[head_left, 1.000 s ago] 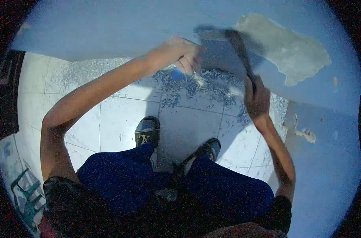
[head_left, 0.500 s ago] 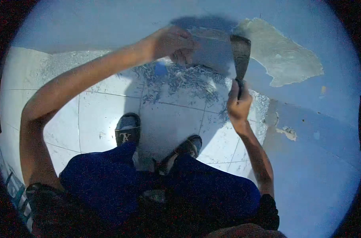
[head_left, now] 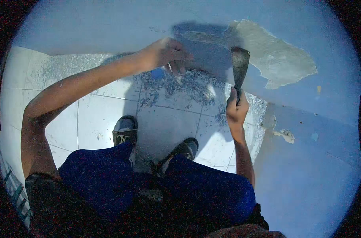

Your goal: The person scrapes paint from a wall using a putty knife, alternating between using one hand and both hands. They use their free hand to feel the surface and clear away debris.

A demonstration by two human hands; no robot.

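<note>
A putty knife point(head_left: 240, 66) with a broad dark blade points up toward the blue wall point(head_left: 121, 25). My right hand point(head_left: 237, 108) is wrapped round its handle. Just right of the blade, a grey bare patch point(head_left: 283, 59) with ragged edges shows in the paint. My left hand point(head_left: 173, 55) is raised near the foot of the wall, fingers curled and a little blurred; whether they hold anything is too unclear to tell. A narrower scraped strip point(head_left: 204, 37) lies above it, partly in shadow.
Paint flakes point(head_left: 176, 89) litter the white tiled floor point(head_left: 164, 123) along the wall. A small blue piece point(head_left: 157, 73) lies among them. My two shoes point(head_left: 125, 131) stand on the tiles. A smaller chipped spot point(head_left: 284, 135) marks the wall at right.
The putty knife and my right hand have moved slightly down in the view. My left hand has shifted a little down and left. The camera view has also shifted slightly.
</note>
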